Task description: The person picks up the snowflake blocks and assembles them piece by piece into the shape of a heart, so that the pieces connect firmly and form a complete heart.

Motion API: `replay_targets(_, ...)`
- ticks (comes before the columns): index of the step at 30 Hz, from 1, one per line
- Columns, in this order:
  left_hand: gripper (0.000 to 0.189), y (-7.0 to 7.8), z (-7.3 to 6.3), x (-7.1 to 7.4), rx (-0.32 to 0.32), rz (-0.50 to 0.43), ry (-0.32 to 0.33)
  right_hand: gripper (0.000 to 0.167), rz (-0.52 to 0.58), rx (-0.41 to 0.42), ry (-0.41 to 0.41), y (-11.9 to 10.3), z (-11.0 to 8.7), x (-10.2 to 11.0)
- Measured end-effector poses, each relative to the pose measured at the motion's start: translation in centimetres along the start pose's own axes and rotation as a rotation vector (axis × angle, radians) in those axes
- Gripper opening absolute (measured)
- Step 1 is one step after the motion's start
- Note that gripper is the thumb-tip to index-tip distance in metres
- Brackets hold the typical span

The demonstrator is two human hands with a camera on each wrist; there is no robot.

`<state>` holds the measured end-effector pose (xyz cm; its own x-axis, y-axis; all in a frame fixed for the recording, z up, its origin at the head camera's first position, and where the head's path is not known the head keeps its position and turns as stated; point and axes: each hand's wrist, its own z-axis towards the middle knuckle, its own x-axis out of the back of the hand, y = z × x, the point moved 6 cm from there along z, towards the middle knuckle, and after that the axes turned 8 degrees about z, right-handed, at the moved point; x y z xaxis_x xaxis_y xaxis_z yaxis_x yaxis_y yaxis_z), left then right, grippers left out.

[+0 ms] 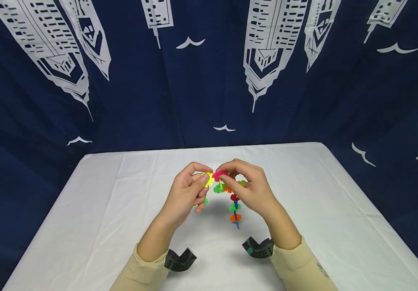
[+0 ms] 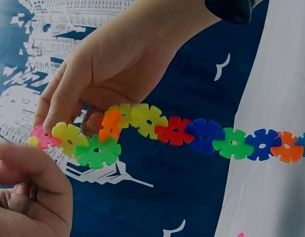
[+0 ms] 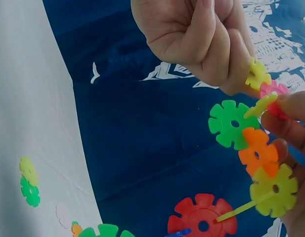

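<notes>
My left hand (image 1: 185, 194) pinches a yellow snowflake disc (image 1: 210, 180) between thumb and finger. Beside it, my right hand (image 1: 252, 188) pinches a pink snowflake disc (image 1: 219, 175), and the two discs meet at their edges. From the pink one runs a chain of slotted plastic discs: yellow (image 2: 69, 139), green (image 2: 97, 151), orange (image 2: 110, 125), more yellow, then red (image 2: 175, 131), blue (image 2: 205, 136) and others. In the head view its far end hangs below my right hand, past an orange disc (image 1: 235, 218). Fingers partly hide the joint.
A white-covered table (image 1: 128, 234) lies beneath my hands, with a dark blue printed curtain (image 1: 201, 89) behind it. A joined yellow disc (image 3: 28, 170) and green disc (image 3: 30, 191) show against the white; whether they lie or hang, I cannot tell.
</notes>
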<state>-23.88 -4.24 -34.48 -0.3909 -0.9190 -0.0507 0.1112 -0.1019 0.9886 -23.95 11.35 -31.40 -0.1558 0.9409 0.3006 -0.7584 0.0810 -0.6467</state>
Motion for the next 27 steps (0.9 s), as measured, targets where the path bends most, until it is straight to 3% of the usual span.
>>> replay_targets(6, 0.017, 0.0, -0.2, -0.4, 0.038, -0.016, 0.024, 0.014, 0.006, 0.049, 0.014, -0.4, 0.0, -0.5)
replay_targets(12, 0.016, 0.0, -0.3, -0.5, 0.061, -0.078, 0.076, 0.020, -0.062, 0.138, 0.056, -0.9, 0.0, -1.1)
replay_targets(22, 0.014, 0.2, -0.3, -0.4, 0.060, 0.001, 0.101, 0.021, -0.210, 0.288, 0.084, -2.0, -0.2, -1.9)
replay_targets(27, 0.012, -0.2, -0.2, -0.5, 0.061, -0.029, 0.091, 0.020, -0.225, 0.261, 0.065, -2.0, 0.0, -1.9)
